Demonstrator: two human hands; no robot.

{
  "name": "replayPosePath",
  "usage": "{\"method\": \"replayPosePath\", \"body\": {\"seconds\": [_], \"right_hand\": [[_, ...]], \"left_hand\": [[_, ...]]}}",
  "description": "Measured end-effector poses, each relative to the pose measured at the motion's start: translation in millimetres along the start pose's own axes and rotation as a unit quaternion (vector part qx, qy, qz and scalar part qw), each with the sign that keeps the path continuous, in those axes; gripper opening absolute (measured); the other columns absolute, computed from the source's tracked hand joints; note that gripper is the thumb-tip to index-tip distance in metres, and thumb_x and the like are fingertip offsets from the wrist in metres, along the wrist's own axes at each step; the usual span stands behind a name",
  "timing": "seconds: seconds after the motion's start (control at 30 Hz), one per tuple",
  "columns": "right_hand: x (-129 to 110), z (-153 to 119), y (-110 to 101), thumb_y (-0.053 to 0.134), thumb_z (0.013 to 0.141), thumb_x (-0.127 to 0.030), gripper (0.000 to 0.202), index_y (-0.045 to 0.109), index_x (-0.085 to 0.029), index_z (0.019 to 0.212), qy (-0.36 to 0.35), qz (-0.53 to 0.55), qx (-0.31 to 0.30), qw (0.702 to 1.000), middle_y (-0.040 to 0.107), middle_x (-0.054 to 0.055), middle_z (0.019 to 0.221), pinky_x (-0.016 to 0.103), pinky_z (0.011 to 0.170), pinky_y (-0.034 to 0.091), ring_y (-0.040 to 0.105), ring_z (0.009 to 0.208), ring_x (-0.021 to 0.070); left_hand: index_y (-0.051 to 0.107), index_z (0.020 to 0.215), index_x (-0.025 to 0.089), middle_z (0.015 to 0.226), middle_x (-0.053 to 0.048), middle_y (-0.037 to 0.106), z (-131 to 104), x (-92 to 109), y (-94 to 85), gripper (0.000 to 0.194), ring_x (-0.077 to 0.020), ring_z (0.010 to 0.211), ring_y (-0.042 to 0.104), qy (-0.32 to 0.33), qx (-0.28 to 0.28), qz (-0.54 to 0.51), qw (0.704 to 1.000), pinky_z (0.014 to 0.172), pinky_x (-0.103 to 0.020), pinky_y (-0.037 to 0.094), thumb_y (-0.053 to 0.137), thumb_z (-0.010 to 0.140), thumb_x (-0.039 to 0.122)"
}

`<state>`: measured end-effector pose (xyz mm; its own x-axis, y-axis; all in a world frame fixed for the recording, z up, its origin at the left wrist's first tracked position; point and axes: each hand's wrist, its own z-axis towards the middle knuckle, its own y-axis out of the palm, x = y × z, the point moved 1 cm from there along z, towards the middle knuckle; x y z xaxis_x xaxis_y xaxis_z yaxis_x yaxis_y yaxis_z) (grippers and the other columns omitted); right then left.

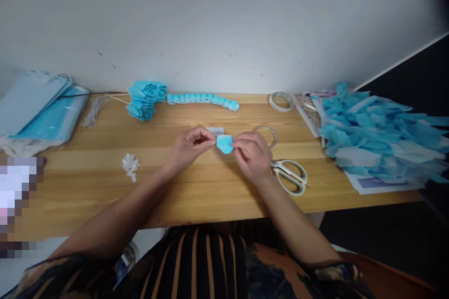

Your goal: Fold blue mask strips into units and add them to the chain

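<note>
Between my hands is a small folded light-blue piece (224, 144), with a pointed lower end and a pale upper edge. My left hand (192, 147) pinches its left corner between thumb and fingertips. On the other side my right hand (253, 153) is closed on its right corner. Just behind the piece lies a pale translucent strip (215, 131) on the table. Scissors with cream handles (291, 177) rest beside my right wrist, their blades partly hidden by it. A thin ring-shaped roll (268, 134) lies partly behind my right hand.
A row of folded blue pieces (201, 98) and blue flowers on sticks (145, 98) lie along the wall. Tape (281, 102) sits back right, near a big heap of blue petals (379, 131). Blue sheets (45, 107) are stacked left; white scraps (131, 166) lie nearer.
</note>
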<state>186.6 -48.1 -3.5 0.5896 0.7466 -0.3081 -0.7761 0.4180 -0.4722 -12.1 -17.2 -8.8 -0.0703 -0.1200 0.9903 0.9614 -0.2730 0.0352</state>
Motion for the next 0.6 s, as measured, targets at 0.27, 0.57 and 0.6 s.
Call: {"method": "replayPosePath", "body": {"seconds": [0.27,0.57,0.6], "right_hand": [[24.8,-8.0,17.8,0.070,0.079,-0.034,0.017,0.066,-0.022,0.090,0.448,0.274,-0.011,0.851,0.068,0.000,0.081,0.029,0.063,0.053,0.061,0.067,0.0135],[19.0,-3.1,15.8,0.077,0.072,-0.041,0.025,0.063,-0.019,0.072,0.514,0.357,-0.069,0.777,0.059,-0.004,0.061,0.026,0.059,0.045,0.053,0.055,0.0098],[19.0,-3.5,16.1,0.077,0.072,-0.041,0.026,0.063,-0.019,0.073,0.512,0.356,-0.079,0.778,0.058,-0.004,0.061,0.026,0.060,0.045,0.053,0.055,0.0099]], "left_hand": [[0.065,0.075,0.016,0.063,0.001,0.059,-0.3,1.2,1.5,0.024,-0.0087,0.057,0.048,-0.021,0.012,0.018,1.000,0.054,-0.021,0.038,0.078,0.075,0.036],[0.064,0.069,0.016,0.059,0.002,0.054,-5.9,2.3,5.4,0.026,-0.0086,0.055,0.045,0.014,0.004,0.115,0.993,0.052,-0.021,0.034,0.066,0.085,0.036],[0.065,0.069,0.016,0.059,0.002,0.056,-6.6,2.8,5.9,0.025,-0.0087,0.055,0.046,0.024,0.005,0.127,0.992,0.052,-0.021,0.034,0.066,0.085,0.035]]}}
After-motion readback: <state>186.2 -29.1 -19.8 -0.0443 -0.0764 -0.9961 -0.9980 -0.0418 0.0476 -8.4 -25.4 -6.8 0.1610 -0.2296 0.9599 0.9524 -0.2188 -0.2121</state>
